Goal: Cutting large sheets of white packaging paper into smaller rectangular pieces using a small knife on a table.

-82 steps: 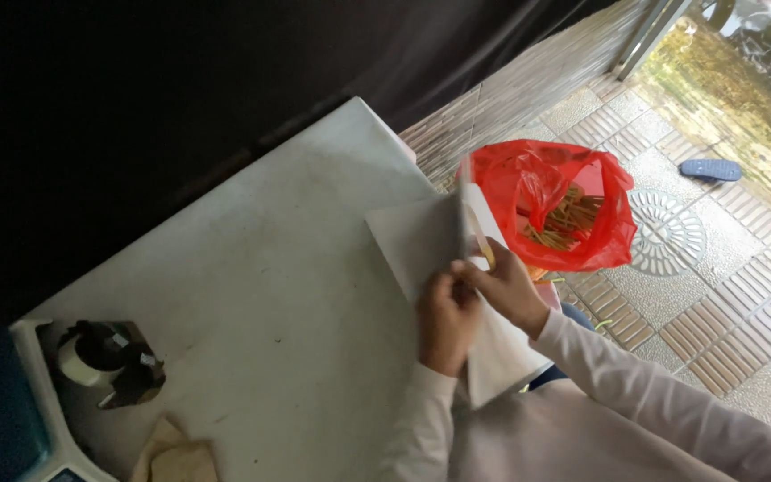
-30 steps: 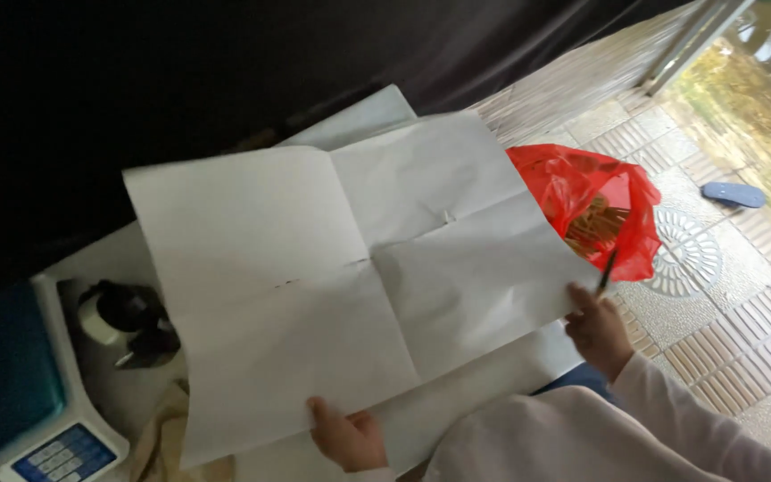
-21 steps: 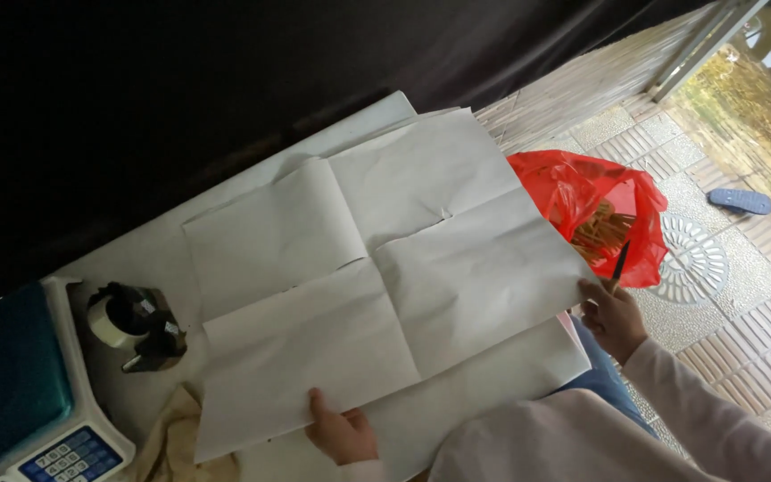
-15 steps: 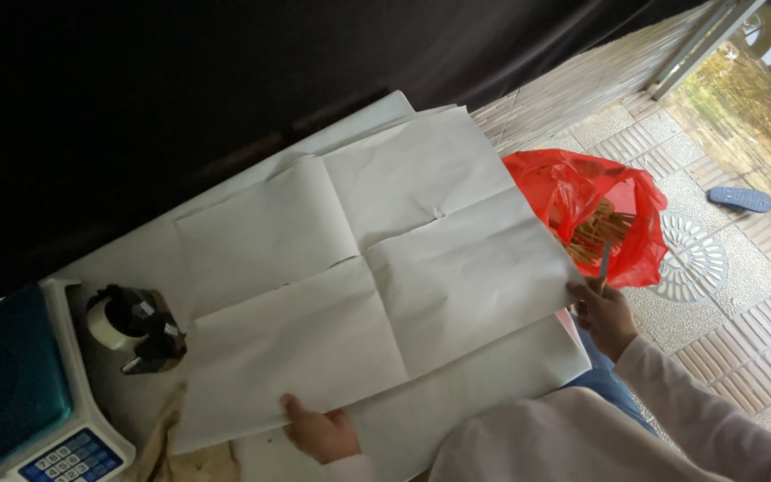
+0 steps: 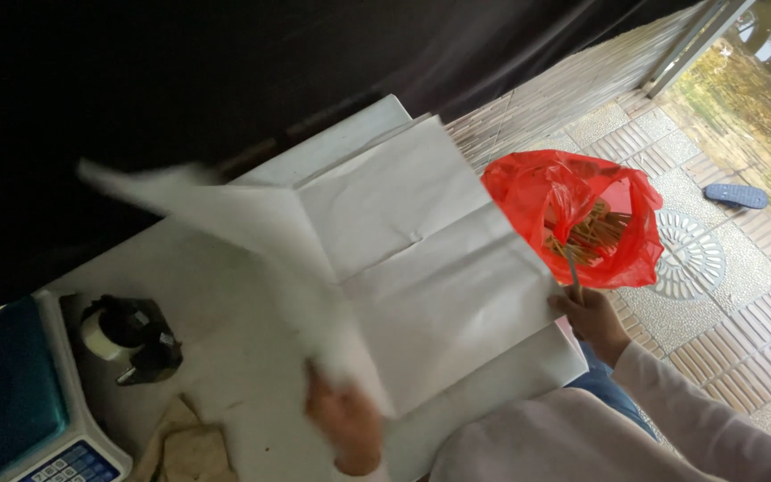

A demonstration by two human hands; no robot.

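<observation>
On the white table (image 5: 225,295), the left hand (image 5: 345,419) now grips and lifts the creased paper sheet's (image 5: 430,277) blurred left half, previously flat, while the right hand (image 5: 592,319) pinches its three-o'clock edge beside a crinkly red bag (image 5: 573,214).

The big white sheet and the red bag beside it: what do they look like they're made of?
The white sheet looks like thin matte paper: sharp fold creases cross it, and the half lifted by the left hand bends freely. The red bag is probably thin glossy plastic film: crinkled, shiny, semi-translucent, with sticks showing inside.
</observation>
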